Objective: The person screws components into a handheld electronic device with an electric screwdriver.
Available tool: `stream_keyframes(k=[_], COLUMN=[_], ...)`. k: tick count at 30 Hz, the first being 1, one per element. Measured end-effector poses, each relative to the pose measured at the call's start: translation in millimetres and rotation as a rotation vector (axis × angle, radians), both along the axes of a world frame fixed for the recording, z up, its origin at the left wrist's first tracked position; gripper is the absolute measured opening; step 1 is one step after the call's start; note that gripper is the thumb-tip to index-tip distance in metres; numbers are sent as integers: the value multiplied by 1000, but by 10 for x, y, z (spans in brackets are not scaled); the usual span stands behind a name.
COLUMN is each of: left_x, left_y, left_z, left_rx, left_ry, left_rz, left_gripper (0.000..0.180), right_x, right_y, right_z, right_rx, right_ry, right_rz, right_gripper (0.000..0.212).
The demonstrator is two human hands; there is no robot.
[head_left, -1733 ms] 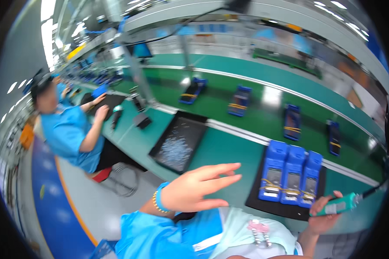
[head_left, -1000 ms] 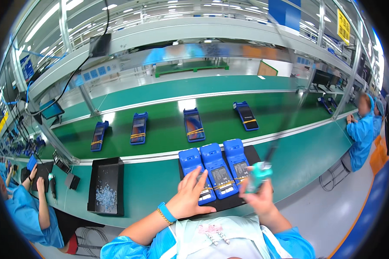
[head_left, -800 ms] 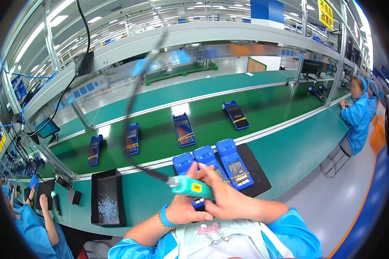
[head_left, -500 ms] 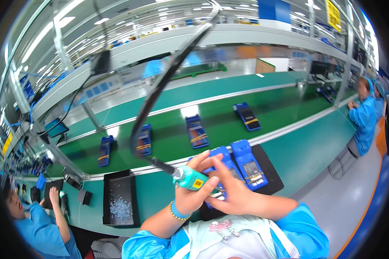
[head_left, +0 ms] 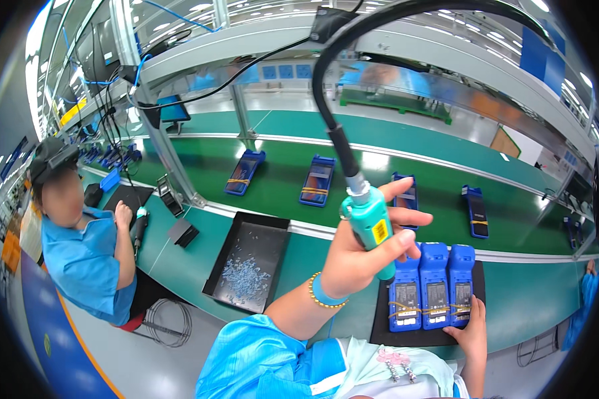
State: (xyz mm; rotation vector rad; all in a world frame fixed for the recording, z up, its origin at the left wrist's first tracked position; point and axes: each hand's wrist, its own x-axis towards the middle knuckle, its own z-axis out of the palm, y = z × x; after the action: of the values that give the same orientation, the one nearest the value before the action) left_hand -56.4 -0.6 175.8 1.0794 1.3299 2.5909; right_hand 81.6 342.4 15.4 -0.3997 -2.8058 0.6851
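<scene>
My left hand (head_left: pixel 353 263) is wrapped round a teal electric screwdriver (head_left: pixel 368 223), its forefinger stretched out. The tool hangs bit down from a thick black cable, above the left part of a black mat. Three blue handheld devices lie side by side there: the left one (head_left: pixel 404 306) partly hidden by my hand, the middle one (head_left: pixel 435 299) and the right one (head_left: pixel 461 286). Yellow bands cross their backs. My right hand (head_left: pixel 472 332) holds the right device's lower corner, thumb at its bottom edge and fingers along its side.
A black tray (head_left: pixel 219 286) of small bluish-clear pieces stands left of the black mat (head_left: pixel 379 326). Beyond the rail, more banded devices lie on a green belt (head_left: pixel 279 199). A co-worker (head_left: pixel 90 259) sits at far left beside another screwdriver (head_left: pixel 140 229). A metal post (head_left: pixel 160 146) rises behind the tray.
My hands have come apart: the left has lifted the screwdriver, while the right has moved down to the right device. The view has swung left, shifting the scene rightward.
</scene>
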Motion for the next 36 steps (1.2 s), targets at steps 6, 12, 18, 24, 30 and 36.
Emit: stream_keyframes(k=[6, 12, 18, 24, 30, 36], left_x=[28, -1, -2, 84, 129, 95], left_y=[-46, -105, -75, -94, -135, -96], left_z=[8, 4, -38, -4, 17, 40], left_rx=[-3, 106, 84, 97, 73, 88], left_ry=[64, 127, 173, 183, 132, 136], left_rz=[-37, -27, 2, -38, 35, -13], left_gripper=[68, 70, 70, 73, 73, 70], right_x=[-56, -104, -229, -477, -1568, -2767], right_y=[49, 95, 184, 588, 369, 361], right_z=[-30, 45, 269, 290, 183, -155], right_rx=[-157, -122, -303, -1377, -1336, -512], right_ry=[78, 58, 5, 124, 162, 284], right_rz=[40, 57, -89, -41, -34, -69], right_gripper=[115, 106, 110, 87, 82, 92])
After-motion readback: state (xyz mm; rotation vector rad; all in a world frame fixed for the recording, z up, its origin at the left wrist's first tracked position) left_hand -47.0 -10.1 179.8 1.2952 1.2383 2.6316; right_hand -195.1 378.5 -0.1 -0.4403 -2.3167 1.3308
